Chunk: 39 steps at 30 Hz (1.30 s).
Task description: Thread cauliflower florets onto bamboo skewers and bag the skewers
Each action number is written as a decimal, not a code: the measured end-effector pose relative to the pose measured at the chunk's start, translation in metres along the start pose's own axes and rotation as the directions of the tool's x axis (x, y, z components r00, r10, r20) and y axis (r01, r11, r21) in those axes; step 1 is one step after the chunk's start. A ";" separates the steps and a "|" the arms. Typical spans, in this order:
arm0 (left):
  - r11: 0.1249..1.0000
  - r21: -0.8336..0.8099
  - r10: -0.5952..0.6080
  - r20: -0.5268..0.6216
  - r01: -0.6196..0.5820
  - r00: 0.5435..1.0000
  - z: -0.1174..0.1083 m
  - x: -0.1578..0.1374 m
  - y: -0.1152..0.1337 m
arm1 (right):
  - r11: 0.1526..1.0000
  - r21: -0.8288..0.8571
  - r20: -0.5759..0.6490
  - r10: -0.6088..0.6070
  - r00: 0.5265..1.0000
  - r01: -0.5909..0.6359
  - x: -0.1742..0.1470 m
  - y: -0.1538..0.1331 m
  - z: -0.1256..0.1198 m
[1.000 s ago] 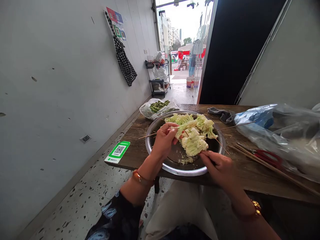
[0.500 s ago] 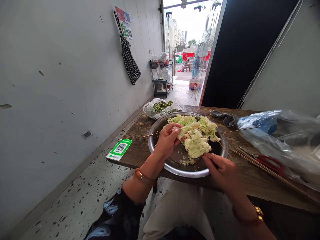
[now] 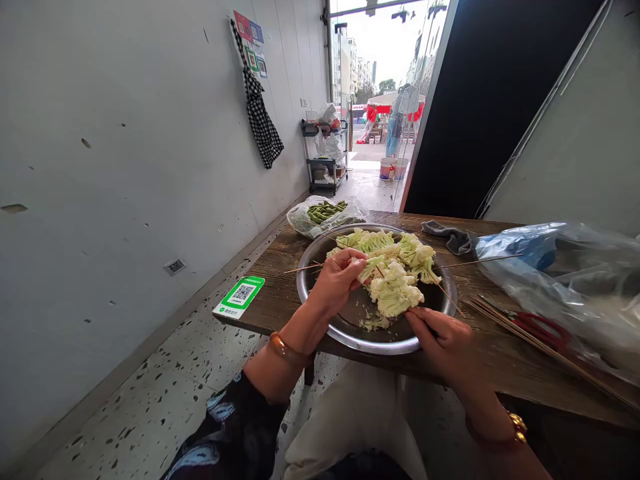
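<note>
My left hand (image 3: 340,277) pinches a pale green-white cauliflower floret (image 3: 371,268) above the near left part of a round metal basin (image 3: 373,346). The tip of a thin wooden skewer (image 3: 380,273) shows close beside that floret; whether it has entered cannot be told. Cauliflower pieces (image 3: 395,293) are threaded along this skewer, and my right hand (image 3: 437,333) grips its lower end, which the fingers hide. Behind both hands, skewered cauliflower (image 3: 365,239) lies in the basin, with bare sticks poking over the rim. Small crumbs (image 3: 374,321) are scattered on the basin floor.
Bare skewers (image 3: 530,337) and red-handled scissors (image 3: 543,331) lie right of the basin, by a clear plastic bag (image 3: 590,287). A dark cloth (image 3: 453,237) and a bag of green pods (image 3: 325,212) are behind. A green QR card (image 3: 241,295) sits at the table's left edge.
The floret in my left hand has turned a little and dropped slightly toward the skewer tip. My right hand and its skewer have hardly moved. The view has shifted slightly.
</note>
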<state>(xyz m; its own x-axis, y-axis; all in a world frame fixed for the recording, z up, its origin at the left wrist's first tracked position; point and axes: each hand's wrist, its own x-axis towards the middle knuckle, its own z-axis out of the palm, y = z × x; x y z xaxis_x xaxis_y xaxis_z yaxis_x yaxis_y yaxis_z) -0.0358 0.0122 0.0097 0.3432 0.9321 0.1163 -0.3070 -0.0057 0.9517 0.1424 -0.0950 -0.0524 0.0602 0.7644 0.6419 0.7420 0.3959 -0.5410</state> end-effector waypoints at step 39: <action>0.996 0.051 0.068 0.124 -0.075 0.990 0.008 -0.004 -0.001 | 0.990 0.040 0.030 0.133 0.991 -0.134 0.005 -0.012 -0.007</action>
<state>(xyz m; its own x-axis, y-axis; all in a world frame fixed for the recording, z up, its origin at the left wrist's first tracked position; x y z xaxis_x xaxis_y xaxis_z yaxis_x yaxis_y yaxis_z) -0.0296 0.0058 0.0109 0.4285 0.8775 0.2152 -0.2860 -0.0942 0.9536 0.1390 -0.0991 -0.0386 0.1384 0.8250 0.5479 0.6999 0.3099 -0.6435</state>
